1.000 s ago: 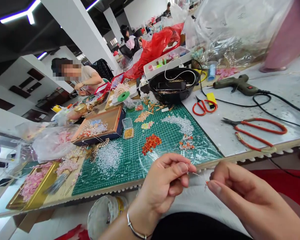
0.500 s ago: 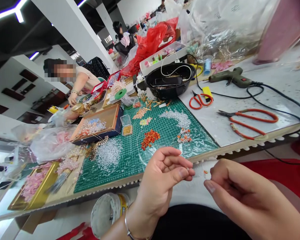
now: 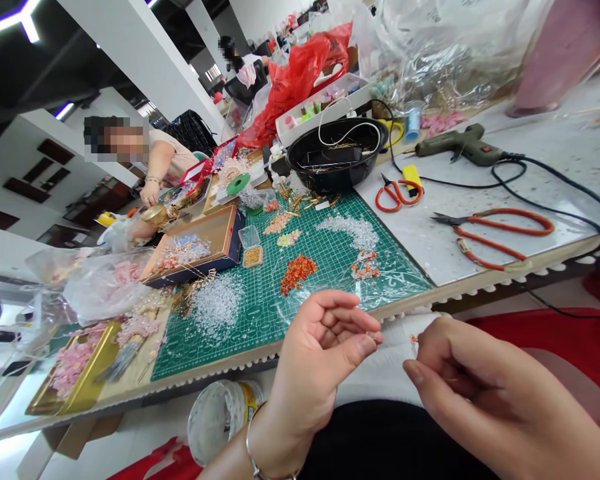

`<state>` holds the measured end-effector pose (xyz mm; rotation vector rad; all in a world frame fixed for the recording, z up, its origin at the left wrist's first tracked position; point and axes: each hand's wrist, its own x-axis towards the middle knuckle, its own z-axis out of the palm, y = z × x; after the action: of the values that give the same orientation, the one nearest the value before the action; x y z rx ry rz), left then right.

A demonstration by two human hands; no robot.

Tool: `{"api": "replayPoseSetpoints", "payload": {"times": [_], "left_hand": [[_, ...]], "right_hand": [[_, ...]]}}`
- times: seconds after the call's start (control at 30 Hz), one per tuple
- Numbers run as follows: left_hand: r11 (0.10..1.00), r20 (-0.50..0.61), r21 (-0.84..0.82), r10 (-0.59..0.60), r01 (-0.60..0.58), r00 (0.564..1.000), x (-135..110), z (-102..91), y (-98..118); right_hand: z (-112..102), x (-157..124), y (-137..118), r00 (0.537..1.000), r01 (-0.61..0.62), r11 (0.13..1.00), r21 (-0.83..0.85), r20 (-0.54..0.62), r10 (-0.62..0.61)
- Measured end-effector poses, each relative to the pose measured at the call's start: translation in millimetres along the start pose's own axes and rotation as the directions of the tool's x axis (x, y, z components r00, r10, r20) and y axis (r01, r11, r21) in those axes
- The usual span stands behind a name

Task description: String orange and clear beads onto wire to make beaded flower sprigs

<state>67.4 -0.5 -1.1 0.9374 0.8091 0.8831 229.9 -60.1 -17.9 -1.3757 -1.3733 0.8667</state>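
My left hand (image 3: 323, 353), a bangle at its wrist, is closed in a pinch of thumb and forefinger. Something tiny and clear shows at the fingertips, too small to name. My right hand (image 3: 485, 387) is closed, thumb against curled forefinger. At its tips sits a small piece with orange beads (image 3: 413, 339), mostly hidden by the fingers. Both hands are in front of the table edge, a short gap between them. Beyond them on the green cutting mat (image 3: 260, 320) lie orange beads (image 3: 299, 274), clear beads (image 3: 215, 307) and a cluster of orange-and-clear beaded pieces (image 3: 365, 265).
On the right lie orange-handled pliers (image 3: 490, 233), small orange-handled scissors (image 3: 397, 193) and a corded glue gun (image 3: 460, 145). A black bowl (image 3: 330, 177) stands behind the mat. Below the table is a white bucket (image 3: 213, 427). A co-worker (image 3: 165, 157) sits at the far left.
Both hands keep their pinches. The right hand has shifted slightly left, and the orange beads now sit closer against its fingertips. The view has shifted a little.
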Motion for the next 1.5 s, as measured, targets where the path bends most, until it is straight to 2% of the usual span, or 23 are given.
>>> {"api": "replayPoseSetpoints", "payload": {"times": [0.2, 0.27, 0.33, 0.37, 0.43, 0.5, 0.53, 0.6, 0.63, 0.67, 0.7, 0.77, 0.8, 0.9, 0.97, 1.07, 1.13, 1.23, 1.33, 1.43, 1.5], "left_hand": [[0.996, 0.048, 0.094, 0.001, -0.005, 0.999, -1, 2.2, 2], [0.981, 0.053, 0.193, 0.01, -0.02, 0.999, -1, 2.2, 4], [0.928, 0.062, 0.366, 0.052, -0.071, 0.997, -2, 1.1, 7], [0.863, 0.083, 0.488, 0.1, -0.128, 0.992, -2, 0.1, 9], [0.625, 0.213, 0.718, 0.22, -0.305, 0.952, -4, -2.5, 14], [0.345, 0.433, 0.794, 0.258, -0.501, 0.864, -4, -5.3, 19], [0.253, 0.531, 0.776, 0.232, -0.577, 0.815, -2, -6.7, 22], [0.179, 0.649, 0.718, 0.176, -0.672, 0.74, 8, -9.7, 29], [0.162, 0.652, 0.719, 0.178, -0.676, 0.737, 18, -11.4, 32], [0.139, 0.628, 0.742, 0.201, -0.656, 0.752, 31, -13.4, 35], [0.107, 0.566, 0.791, 0.246, -0.603, 0.787, 47, -15.8, 37], [0.012, 0.397, 0.908, 0.302, -0.42, 0.867, 86, -21.6, 38], [-0.069, 0.359, 0.933, 0.246, -0.353, 0.9, 106, -24.6, 36], [-0.128, 0.364, 0.929, 0.129, -0.348, 0.923, 156, -31.4, 23], [-0.145, 0.372, 0.923, 0.099, -0.356, 0.923, 174, -32.9, 12], [-0.146, 0.379, 0.919, 0.076, -0.365, 0.922, 182, -32.8, 2], [-0.124, 0.386, 0.918, 0.058, -0.377, 0.921, 182, -33.3, -1], [-0.056, 0.393, 0.919, 0.037, -0.391, 0.919, 184, -35.0, 0], [0.053, 0.373, 0.925, 0.056, -0.376, 0.926, 183, -34.4, 8], [0.203, 0.329, 0.916, 0.117, -0.347, 0.937, 163, -26.9, 18], [0.389, 0.279, 0.869, 0.127, -0.307, 0.952, 134, -17.9, 21]], "right_hand": [[-2, -1, 3, 0.994, -0.079, 0.995, 0.06, 0.081, 0.074], [-2, 1, 4, 0.987, -0.114, 0.988, 0.103, 0.128, 0.1], [-2, 4, 7, 0.975, -0.156, 0.977, 0.145, 0.18, 0.129], [-2, 6, 9, 0.966, -0.193, 0.967, 0.164, 0.208, 0.157], [-3, 9, 14, 0.934, -0.287, 0.934, 0.214, 0.277, 0.224], [-3, 13, 19, 0.896, -0.375, 0.885, 0.276, 0.353, 0.27], [-3, 15, 22, 0.881, -0.408, 0.861, 0.304, 0.377, 0.285], [-4, 16, 26, 0.873, -0.441, 0.831, 0.339, 0.377, 0.309], [-5, 16, 28, 0.875, -0.452, 0.821, 0.348, 0.354, 0.331], [-5, 15, 31, 0.875, -0.463, 0.813, 0.353, 0.326, 0.358], [-5, 14, 33, 0.875, -0.472, 0.805, 0.359, 0.3, 0.379], [-6, 11, 38, 0.865, -0.496, 0.784, 0.374, 0.291, 0.408], [-6, 9, 41, 0.857, -0.51, 0.772, 0.38, 0.305, 0.416], [-7, 8, 47, 0.83, -0.546, 0.752, 0.368, 0.354, 0.43], [-8, 10, 50, 0.825, -0.554, 0.762, 0.336, 0.348, 0.446], [-9, 16, 50, 0.841, -0.532, 0.781, 0.326, 0.308, 0.444], [-9, 20, 48, 0.851, -0.52, 0.778, 0.353, 0.29, 0.437], [-6, 24, 46, 0.841, -0.538, 0.751, 0.383, 0.301, 0.449], [-3, 23, 47, 0.822, -0.568, 0.712, 0.412, 0.324, 0.468], [-2, 19, 50, 0.826, -0.563, 0.697, 0.445, 0.284, 0.486], [-3, 15, 50, 0.847, -0.529, 0.715, 0.457, 0.235, 0.476]]}}
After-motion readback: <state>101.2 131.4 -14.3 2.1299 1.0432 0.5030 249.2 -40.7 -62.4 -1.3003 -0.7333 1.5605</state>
